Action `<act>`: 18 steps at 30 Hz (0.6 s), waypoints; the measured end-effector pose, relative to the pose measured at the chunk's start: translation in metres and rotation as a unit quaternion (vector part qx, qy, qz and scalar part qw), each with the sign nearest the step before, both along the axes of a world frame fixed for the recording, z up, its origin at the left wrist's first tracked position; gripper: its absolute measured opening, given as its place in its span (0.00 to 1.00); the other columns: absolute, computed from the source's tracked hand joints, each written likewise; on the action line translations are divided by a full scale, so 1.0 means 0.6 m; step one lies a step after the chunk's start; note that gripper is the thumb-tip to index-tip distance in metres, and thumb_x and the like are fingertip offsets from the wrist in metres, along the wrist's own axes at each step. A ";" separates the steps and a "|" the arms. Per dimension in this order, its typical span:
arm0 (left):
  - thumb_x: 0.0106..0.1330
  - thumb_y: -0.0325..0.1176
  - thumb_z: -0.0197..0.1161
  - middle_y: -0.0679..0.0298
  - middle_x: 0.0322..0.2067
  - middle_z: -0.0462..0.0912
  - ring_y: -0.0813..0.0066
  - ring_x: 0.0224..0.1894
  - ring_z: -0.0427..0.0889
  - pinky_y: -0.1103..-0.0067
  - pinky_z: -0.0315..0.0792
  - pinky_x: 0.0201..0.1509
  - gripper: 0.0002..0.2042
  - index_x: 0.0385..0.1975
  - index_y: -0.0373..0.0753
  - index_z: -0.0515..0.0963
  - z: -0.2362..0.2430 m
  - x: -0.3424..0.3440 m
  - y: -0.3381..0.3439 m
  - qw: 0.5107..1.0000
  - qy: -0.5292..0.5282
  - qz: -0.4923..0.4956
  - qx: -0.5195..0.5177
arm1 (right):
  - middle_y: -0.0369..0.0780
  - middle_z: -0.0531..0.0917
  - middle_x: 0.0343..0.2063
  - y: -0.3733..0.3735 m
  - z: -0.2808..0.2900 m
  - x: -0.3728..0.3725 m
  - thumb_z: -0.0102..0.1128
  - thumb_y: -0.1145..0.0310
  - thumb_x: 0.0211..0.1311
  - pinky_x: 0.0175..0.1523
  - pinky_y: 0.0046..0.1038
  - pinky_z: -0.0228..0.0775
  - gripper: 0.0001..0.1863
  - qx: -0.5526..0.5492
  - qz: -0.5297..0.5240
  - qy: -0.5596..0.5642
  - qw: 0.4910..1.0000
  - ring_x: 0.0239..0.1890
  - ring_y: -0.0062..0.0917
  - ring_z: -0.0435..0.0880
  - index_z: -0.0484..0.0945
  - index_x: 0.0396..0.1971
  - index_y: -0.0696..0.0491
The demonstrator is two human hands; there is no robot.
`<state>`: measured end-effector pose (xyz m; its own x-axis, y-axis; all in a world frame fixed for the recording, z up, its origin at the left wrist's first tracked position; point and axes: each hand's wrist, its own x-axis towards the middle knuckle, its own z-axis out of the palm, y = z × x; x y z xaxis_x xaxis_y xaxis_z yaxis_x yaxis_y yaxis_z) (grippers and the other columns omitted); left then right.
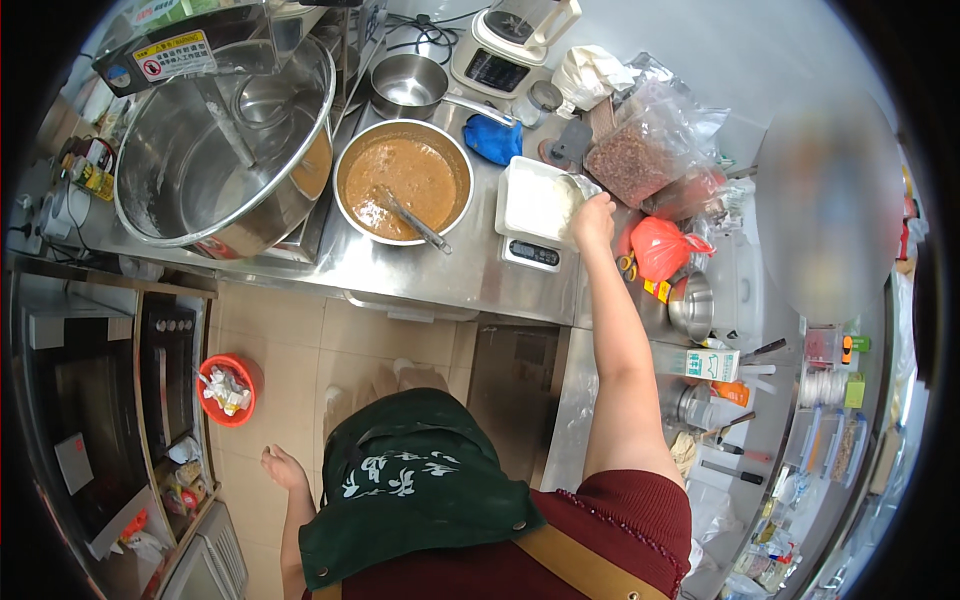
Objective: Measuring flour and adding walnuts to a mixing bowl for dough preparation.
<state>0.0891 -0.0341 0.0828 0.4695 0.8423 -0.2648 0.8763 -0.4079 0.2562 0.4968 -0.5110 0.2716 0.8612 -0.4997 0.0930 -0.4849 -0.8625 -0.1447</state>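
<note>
The right hand [593,222] reaches over the right edge of the white tub [527,197], its fingers pinching a shiny metal piece [583,184]. This piece points leftward over the tub from the fingers; they cover its near part, so whether it is a scoop or a cup is hard to make out.

The tub sits on a small scale [531,255] on the brushed-steel surface [370,268]. It is plastic, rectangular with rounded corners, with something white and pale inside whose texture cannot be told. The hand hides part of its right side, leaving its long axis unclear.

The left hand [284,468] hangs low above the tiled floor [270,330], fingers loosely extended and pointing left, slightly apart.

Left of the tub stands a round metal bowl [464,180] of thick, grainy brown mix [400,170]. A metal handle [420,227] slants from it over the rim toward the lower right; its other end is sunk. Between bowl and tub lies a crumpled blue cloth [492,139]. A blurred patch hides the far right.
</note>
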 end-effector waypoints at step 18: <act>0.61 0.42 0.41 0.48 0.40 0.67 0.53 0.43 0.66 0.67 0.61 0.46 0.20 0.42 0.30 0.65 -0.019 -0.026 0.022 1.000 -0.014 -0.006 0.009 | 0.51 0.66 0.32 -0.029 0.016 -0.012 0.38 0.72 0.54 0.31 0.41 0.68 0.09 -0.123 0.027 -0.103 0.987 0.28 0.46 0.75 0.58 0.34 0.59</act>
